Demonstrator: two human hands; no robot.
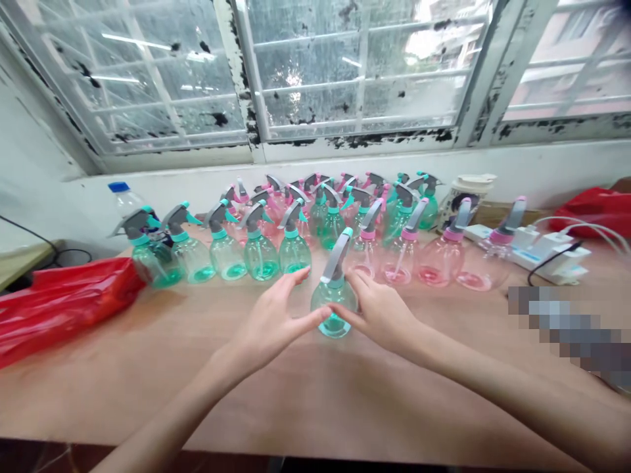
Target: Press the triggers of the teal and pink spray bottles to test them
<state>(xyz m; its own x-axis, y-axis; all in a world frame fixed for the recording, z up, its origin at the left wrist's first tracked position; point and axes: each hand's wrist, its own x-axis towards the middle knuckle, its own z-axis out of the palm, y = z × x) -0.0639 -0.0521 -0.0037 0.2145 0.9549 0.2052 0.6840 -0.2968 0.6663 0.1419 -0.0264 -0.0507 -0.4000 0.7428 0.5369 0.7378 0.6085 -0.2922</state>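
1. Green spray bottle (335,294) was at table centre, upright, in front of the rows, between both hands; grey trigger head on top, turquoise tip.
2. Left hand (273,312): fingers spread and released, index side clear of the bottle. Thumb reached the bottle's lower front; overlap hid whether it pressed.
3. Right hand (389,312): fingers curved at the bottle's right side, thumb across its front. Couldn't tell if that was a firm grasp or a loose cup. Thumb tips nearly met.
4. Behind, left: five green bottles (261,256) in a row, all upright.
5. Behind, right: four pink bottles (440,259), also upright, grey heads.
6. Further back: mixed pink and green cluster (332,226), too overlapped to count.
7. Table (315,401) also carried a red plastic bag (73,292) at left, a blue-capped bottle (125,203) near the wall, a cup (463,197) behind the pink row, and a white power strip (557,256) with plugs at right.
8. Window (359,79) above had peeling paint.
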